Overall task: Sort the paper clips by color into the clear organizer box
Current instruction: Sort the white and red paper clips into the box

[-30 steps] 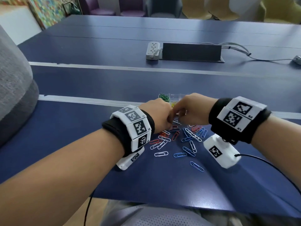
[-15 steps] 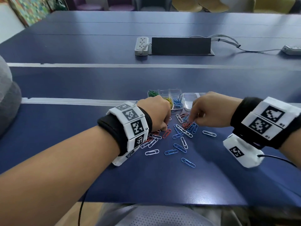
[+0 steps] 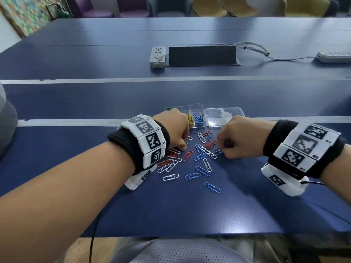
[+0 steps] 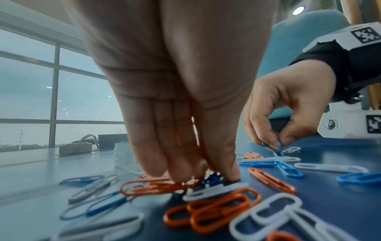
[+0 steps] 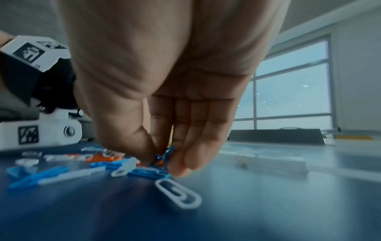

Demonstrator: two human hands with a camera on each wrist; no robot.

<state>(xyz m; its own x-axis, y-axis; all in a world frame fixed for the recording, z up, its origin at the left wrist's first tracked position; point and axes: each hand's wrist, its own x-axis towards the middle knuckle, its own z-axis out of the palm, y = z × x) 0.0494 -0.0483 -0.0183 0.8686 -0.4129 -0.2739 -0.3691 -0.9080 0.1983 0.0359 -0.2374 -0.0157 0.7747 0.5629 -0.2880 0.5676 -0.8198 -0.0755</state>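
Note:
Red, white and blue paper clips [image 3: 190,162] lie scattered on the blue table in front of the clear organizer box [image 3: 196,115], which holds green, yellow and blue clips in separate compartments. My left hand [image 3: 182,147] reaches down into the left side of the pile. In the left wrist view its fingertips [image 4: 230,172] pinch a dark blue clip [image 4: 212,179], and red wire shows between fingers and thumb. My right hand [image 3: 222,150] is at the pile's right side and pinches a blue clip [image 5: 164,156] just above the table.
The box's clear lid [image 3: 224,116] lies open to its right. A white power strip [image 3: 157,56], a black cable flap [image 3: 202,56] and cords lie further back. A grey cushion [image 3: 5,126] is at the left edge. The table's front edge [image 3: 190,235] is close to me.
The two hands were together near the box a second ago. They have since parted and come down onto the pile, the right one moving right and pinching a blue clip.

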